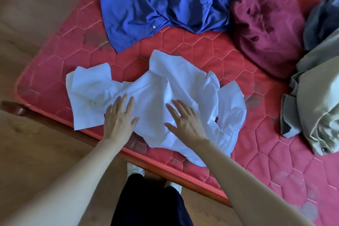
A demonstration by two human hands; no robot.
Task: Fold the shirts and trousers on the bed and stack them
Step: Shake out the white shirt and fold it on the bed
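Observation:
A crumpled white shirt [157, 86] lies spread near the front edge of the red quilted mattress [275, 161]. My left hand [119, 121] rests flat on its lower left part, fingers straight. My right hand [185, 119] presses flat on its middle, fingers spread. Behind it lies a rumpled blue shirt [165, 5]. A maroon garment [266, 29] sits bunched at the back right. Beige trousers [315, 101] lie heaped at the right edge, with a dark grey garment [322, 22] behind them.
The mattress sits in a wooden bed frame [165, 169] whose edge runs diagonally in front of me. Wooden floor [36, 152] lies to the left and below. My dark trousers and white shoes [135, 169] stand against the frame.

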